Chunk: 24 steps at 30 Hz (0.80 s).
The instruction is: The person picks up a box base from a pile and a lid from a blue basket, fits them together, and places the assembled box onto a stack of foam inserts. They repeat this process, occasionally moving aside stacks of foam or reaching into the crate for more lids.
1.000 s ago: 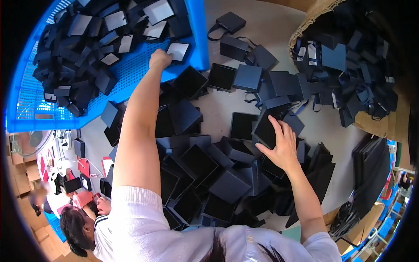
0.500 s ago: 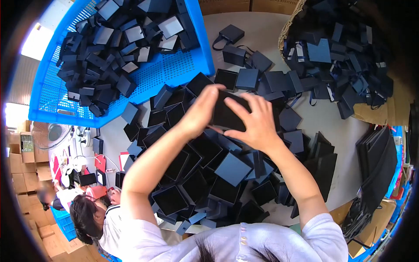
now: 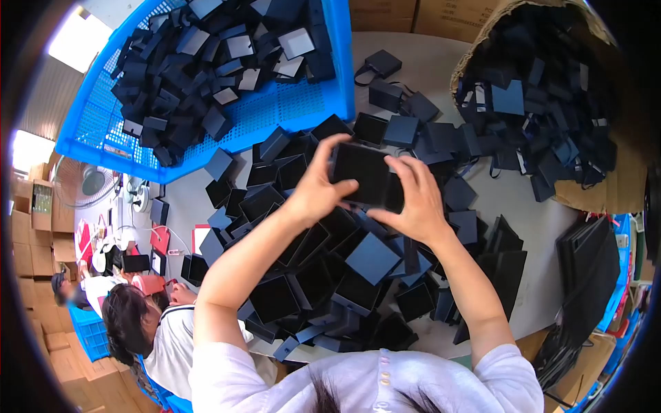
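Observation:
Between both hands, above a heap of dark boxes, is a small black box (image 3: 365,172) with its dark face turned up towards me. My left hand (image 3: 318,186) grips its left side, thumb across the near corner and fingers along the far left edge. On the right side, my right hand (image 3: 418,199) closes on it with the thumb at the near edge and fingers over the far right corner. Beneath lie several open black box halves (image 3: 274,299) and a closed blue-black box (image 3: 372,258).
A blue plastic crate (image 3: 206,162) at the back left holds many small boxes, some with white insides. At the back right, a cardboard carton (image 3: 609,186) is filled with dark boxes. Flat black sheets (image 3: 585,268) stand at the right. A co-worker (image 3: 127,320) sits at the left.
The box has turned so its dark face shows more. My left thumb has come onto its near corner, and my right fingers have shifted to its right edge. The whole view has moved slightly.

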Tool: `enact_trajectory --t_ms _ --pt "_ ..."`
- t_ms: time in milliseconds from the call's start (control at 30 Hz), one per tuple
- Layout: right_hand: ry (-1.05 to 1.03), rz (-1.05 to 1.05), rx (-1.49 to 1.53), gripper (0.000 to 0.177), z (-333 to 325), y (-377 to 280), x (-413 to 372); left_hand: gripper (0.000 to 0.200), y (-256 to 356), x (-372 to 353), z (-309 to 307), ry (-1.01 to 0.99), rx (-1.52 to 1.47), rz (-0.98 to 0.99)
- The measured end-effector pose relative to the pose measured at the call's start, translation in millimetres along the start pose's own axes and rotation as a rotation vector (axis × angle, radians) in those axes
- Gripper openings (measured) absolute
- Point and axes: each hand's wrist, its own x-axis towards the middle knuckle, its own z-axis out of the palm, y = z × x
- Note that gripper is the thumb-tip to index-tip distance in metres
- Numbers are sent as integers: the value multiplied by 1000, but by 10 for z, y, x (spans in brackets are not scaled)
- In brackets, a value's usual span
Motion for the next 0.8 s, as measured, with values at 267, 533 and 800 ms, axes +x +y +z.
enact_trajectory --t_ms 267,533,800 --pt "-241 307 -171 81 191 757 -351 93 186 345 -1360 -4 617 63" --pt "-248 483 -226 91 221 911 -816 118 -640 1932 -3821 1378 780 -555" --pt "-194 508 -127 53 222 971 -652 105 -1062 2161 -4208 1465 902 -495"
